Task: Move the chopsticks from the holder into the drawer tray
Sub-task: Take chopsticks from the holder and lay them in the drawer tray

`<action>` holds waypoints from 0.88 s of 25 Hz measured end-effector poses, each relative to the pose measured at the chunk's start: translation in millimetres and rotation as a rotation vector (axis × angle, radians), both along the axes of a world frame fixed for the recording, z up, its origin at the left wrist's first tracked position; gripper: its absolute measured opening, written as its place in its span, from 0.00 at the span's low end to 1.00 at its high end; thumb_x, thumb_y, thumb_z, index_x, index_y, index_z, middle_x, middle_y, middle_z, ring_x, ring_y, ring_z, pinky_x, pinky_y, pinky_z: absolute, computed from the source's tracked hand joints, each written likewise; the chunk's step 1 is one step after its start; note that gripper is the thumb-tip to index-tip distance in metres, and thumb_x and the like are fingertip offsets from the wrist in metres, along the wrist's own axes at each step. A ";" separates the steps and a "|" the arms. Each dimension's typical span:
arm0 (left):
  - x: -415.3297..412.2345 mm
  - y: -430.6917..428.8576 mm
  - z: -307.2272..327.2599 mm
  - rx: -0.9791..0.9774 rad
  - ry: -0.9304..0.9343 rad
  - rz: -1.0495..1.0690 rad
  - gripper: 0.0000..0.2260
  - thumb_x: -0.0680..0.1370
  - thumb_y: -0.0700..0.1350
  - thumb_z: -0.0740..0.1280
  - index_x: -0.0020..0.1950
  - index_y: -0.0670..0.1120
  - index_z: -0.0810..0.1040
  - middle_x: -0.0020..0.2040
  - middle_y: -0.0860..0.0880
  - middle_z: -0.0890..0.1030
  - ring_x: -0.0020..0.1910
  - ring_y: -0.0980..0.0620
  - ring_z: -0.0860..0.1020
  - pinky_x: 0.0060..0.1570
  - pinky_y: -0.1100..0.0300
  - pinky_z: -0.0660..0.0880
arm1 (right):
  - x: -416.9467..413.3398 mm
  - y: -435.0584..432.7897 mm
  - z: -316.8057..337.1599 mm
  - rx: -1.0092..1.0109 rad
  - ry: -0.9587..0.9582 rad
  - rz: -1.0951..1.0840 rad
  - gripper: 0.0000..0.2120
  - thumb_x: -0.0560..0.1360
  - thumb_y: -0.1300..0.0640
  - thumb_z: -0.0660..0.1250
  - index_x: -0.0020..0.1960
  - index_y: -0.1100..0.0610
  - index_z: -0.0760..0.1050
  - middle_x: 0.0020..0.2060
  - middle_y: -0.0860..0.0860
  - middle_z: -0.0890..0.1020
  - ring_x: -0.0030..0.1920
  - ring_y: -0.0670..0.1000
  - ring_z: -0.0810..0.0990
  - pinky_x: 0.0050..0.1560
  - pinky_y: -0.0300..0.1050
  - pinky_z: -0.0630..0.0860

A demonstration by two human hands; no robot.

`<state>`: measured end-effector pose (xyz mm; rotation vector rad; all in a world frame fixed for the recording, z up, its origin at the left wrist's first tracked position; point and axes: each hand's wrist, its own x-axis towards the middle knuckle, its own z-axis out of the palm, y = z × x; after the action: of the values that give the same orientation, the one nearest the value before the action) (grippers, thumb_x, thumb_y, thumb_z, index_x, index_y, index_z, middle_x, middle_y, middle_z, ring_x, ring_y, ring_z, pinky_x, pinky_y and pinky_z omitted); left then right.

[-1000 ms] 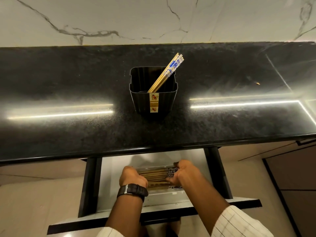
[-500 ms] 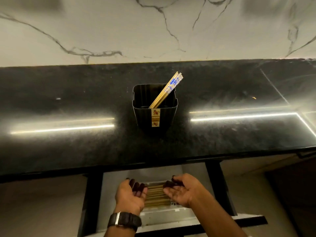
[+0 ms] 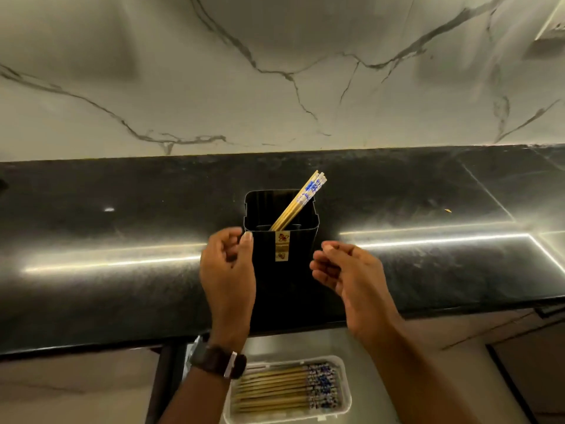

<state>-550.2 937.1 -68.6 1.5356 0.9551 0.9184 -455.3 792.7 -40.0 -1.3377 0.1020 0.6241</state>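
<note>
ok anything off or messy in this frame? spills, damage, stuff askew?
Nothing damaged or spilled. One small yellowish crumb lies on the black counter, far right of the holder. The remaining chopsticks lean right in it; those in the drawer tray lie parallel. Both hands are empty.

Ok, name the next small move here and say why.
Probably the right hand lifts to pinch the chopsticks leaning in the black holder: both hands are empty, the left hand is beside the holder, and the drawer tray already holds others.
</note>
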 end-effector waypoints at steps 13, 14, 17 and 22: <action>35.8 33.8 -14.6 0.376 0.301 -0.289 0.04 0.79 0.41 0.72 0.53 0.46 0.85 0.52 0.49 0.82 0.50 0.56 0.78 0.48 0.71 0.73 | 114.2 100.3 -5.6 -0.347 -0.301 -0.197 0.23 0.71 0.50 0.80 0.61 0.59 0.79 0.42 0.48 0.82 0.37 0.42 0.80 0.36 0.36 0.77; 37.4 33.3 -15.1 0.381 0.307 -0.270 0.03 0.80 0.41 0.72 0.52 0.46 0.85 0.51 0.50 0.82 0.49 0.56 0.79 0.47 0.72 0.72 | 120.6 106.0 -5.8 -0.363 -0.299 -0.173 0.20 0.71 0.50 0.80 0.56 0.59 0.81 0.43 0.51 0.84 0.37 0.45 0.82 0.37 0.39 0.79; 41.5 29.1 -14.1 0.379 0.315 -0.218 0.03 0.79 0.41 0.72 0.52 0.46 0.86 0.50 0.51 0.83 0.48 0.57 0.79 0.44 0.74 0.71 | 132.3 117.2 -4.5 -0.424 -0.331 -0.140 0.10 0.72 0.53 0.79 0.45 0.58 0.83 0.40 0.53 0.86 0.40 0.50 0.87 0.44 0.46 0.85; 46.9 25.0 -15.2 0.374 0.334 -0.134 0.05 0.80 0.42 0.72 0.54 0.45 0.86 0.51 0.51 0.83 0.47 0.57 0.79 0.42 0.74 0.70 | 137.2 120.1 -1.1 -0.468 -0.380 -0.103 0.10 0.79 0.57 0.72 0.39 0.54 0.80 0.41 0.53 0.86 0.36 0.48 0.85 0.35 0.40 0.83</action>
<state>-503.3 962.1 -83.8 2.0944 0.9319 0.7878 -318.2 912.7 -41.0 -1.8692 0.0060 0.2545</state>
